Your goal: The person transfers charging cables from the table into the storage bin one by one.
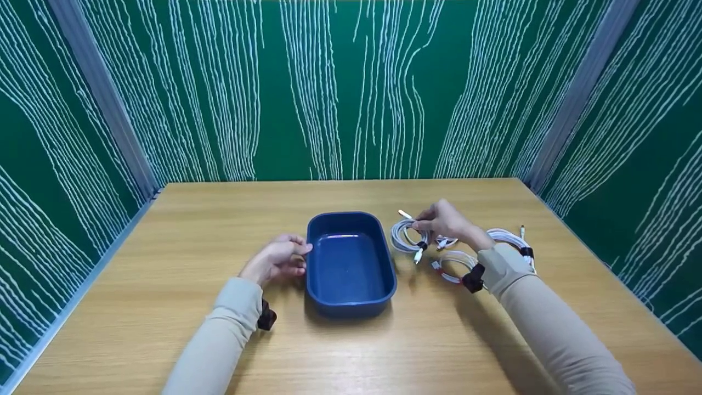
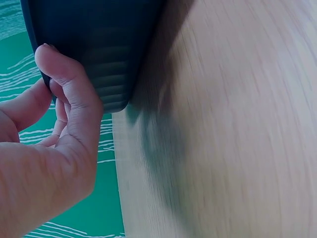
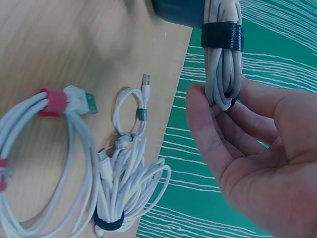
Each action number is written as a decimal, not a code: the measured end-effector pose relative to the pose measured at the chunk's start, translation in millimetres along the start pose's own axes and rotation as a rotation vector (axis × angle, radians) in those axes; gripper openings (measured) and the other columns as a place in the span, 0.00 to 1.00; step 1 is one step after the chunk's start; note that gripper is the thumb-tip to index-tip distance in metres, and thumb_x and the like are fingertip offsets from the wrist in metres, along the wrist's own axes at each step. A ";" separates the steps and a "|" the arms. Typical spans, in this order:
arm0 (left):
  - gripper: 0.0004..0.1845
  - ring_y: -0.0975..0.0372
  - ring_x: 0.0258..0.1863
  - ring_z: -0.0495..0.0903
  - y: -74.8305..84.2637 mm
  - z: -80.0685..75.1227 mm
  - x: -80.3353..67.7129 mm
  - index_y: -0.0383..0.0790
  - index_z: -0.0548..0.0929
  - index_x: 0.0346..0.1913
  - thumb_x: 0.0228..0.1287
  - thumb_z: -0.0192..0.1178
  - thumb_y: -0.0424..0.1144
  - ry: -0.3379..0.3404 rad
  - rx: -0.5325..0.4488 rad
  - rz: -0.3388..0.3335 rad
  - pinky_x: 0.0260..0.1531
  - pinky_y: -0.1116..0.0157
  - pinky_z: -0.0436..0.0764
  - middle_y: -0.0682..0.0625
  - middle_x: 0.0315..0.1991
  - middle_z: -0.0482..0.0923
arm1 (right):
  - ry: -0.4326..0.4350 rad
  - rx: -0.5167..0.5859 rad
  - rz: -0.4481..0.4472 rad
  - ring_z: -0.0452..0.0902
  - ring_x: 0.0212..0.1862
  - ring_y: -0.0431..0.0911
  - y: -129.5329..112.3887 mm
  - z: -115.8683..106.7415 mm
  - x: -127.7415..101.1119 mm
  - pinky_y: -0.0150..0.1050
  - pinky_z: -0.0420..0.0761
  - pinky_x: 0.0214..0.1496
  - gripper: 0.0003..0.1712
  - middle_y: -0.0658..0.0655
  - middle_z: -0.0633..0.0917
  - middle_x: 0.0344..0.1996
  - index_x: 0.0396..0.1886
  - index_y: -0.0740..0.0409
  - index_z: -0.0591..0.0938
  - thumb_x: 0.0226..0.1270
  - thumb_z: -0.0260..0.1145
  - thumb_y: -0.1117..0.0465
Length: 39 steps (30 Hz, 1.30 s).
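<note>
A wooden bench point(image 1: 351, 340) stood inside green walls point(image 1: 340, 88) streaked with white lines. Near its middle sat an empty dark blue tray point(image 1: 351, 263). The left hand point(image 1: 277, 260) rested against the tray's left rim, its fingers point(image 2: 67, 84) curled on the outer wall. Just right of the tray, the right hand point(image 1: 447, 222) held a coiled white cable point(image 1: 406, 237) bound with a black strap, fingers point(image 3: 205, 124) pinching the loops together. Other coiled white cables point(image 1: 507, 241) lay on the bench beside it, one with red ties point(image 3: 54, 101).
</note>
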State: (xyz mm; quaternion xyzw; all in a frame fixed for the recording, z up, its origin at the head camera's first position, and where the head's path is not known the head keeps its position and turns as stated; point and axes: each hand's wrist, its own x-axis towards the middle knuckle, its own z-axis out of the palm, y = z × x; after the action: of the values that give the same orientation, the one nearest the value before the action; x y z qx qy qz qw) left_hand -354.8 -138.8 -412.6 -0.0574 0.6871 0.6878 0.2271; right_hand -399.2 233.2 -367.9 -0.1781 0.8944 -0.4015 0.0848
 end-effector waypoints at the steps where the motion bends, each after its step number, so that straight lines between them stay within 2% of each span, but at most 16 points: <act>1: 0.06 0.61 0.20 0.71 -0.4 -0.2 0.1 0.43 0.67 0.38 0.69 0.54 0.32 -0.004 0.005 0.003 0.19 0.71 0.77 0.50 0.25 0.69 | -0.001 0.009 -0.004 0.79 0.19 0.37 -1.3 0.5 0.7 0.34 0.83 0.24 0.12 0.56 0.85 0.22 0.41 0.76 0.82 0.66 0.63 0.68; 6: 0.06 0.62 0.19 0.70 -0.8 -0.4 -0.5 0.43 0.67 0.38 0.69 0.53 0.32 -0.013 0.018 0.012 0.19 0.72 0.77 0.50 0.25 0.69 | -0.011 0.040 -0.006 0.78 0.18 0.36 -5.7 3.2 5.1 0.39 0.86 0.27 0.13 0.49 0.83 0.19 0.42 0.80 0.80 0.66 0.63 0.69; 11: 0.06 0.62 0.20 0.70 1.1 -0.6 -1.0 0.43 0.67 0.38 0.69 0.54 0.32 -0.007 0.018 0.007 0.20 0.71 0.77 0.51 0.26 0.69 | -0.023 0.053 0.000 0.79 0.18 0.37 -11.9 5.9 9.9 0.36 0.85 0.27 0.14 0.49 0.83 0.20 0.43 0.79 0.81 0.66 0.63 0.68; 14: 0.05 0.61 0.20 0.70 2.7 -0.5 -1.4 0.43 0.68 0.38 0.69 0.54 0.32 -0.003 0.012 0.004 0.20 0.71 0.77 0.50 0.26 0.69 | -0.023 0.058 0.008 0.79 0.18 0.38 -16.8 8.1 13.0 0.40 0.86 0.29 0.14 0.49 0.84 0.20 0.44 0.78 0.81 0.66 0.64 0.68; 16: 0.05 0.61 0.20 0.71 3.9 0.1 -1.8 0.43 0.68 0.38 0.69 0.54 0.32 0.002 0.003 0.003 0.20 0.72 0.77 0.51 0.26 0.69 | -0.024 0.063 0.019 0.79 0.18 0.39 -19.7 9.6 15.0 0.44 0.87 0.31 0.14 0.51 0.85 0.21 0.44 0.77 0.81 0.66 0.64 0.68; 23: 0.06 0.61 0.20 0.71 2.7 0.1 -1.5 0.42 0.68 0.40 0.69 0.55 0.32 0.003 -0.007 0.001 0.20 0.71 0.77 0.51 0.26 0.69 | -0.023 0.046 -0.001 0.80 0.20 0.38 -30.0 16.6 22.0 0.37 0.86 0.29 0.12 0.55 0.87 0.25 0.43 0.74 0.83 0.66 0.64 0.67; 31: 0.05 0.60 0.21 0.71 -1.1 -2.1 1.6 0.43 0.68 0.39 0.70 0.53 0.32 -0.032 -0.031 0.008 0.21 0.71 0.77 0.51 0.27 0.69 | -0.021 0.040 -0.022 0.80 0.20 0.38 -40.4 28.1 28.6 0.35 0.85 0.28 0.12 0.66 0.86 0.28 0.42 0.74 0.83 0.66 0.64 0.67; 34: 0.05 0.61 0.21 0.71 -2.1 -2.5 1.7 0.43 0.68 0.37 0.70 0.53 0.32 -0.043 -0.044 0.017 0.21 0.70 0.77 0.51 0.26 0.69 | -0.016 0.054 -0.031 0.80 0.18 0.38 -42.3 32.7 32.4 0.35 0.85 0.27 0.12 0.66 0.86 0.27 0.42 0.75 0.83 0.65 0.65 0.67; 39: 0.06 0.61 0.21 0.70 -2.1 -1.9 1.3 0.43 0.68 0.35 0.69 0.54 0.32 -0.044 -0.054 0.019 0.22 0.70 0.76 0.51 0.26 0.69 | -0.010 0.052 -0.026 0.80 0.18 0.37 -45.3 40.0 37.5 0.35 0.85 0.27 0.12 0.72 0.86 0.33 0.42 0.74 0.83 0.65 0.65 0.66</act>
State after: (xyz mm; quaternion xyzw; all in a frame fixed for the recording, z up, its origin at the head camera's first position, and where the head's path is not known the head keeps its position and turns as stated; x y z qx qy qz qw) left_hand -355.6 -140.4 -415.1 -0.0417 0.6637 0.7092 0.2340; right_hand -410.6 163.4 -360.8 -0.1896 0.8808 -0.4247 0.0885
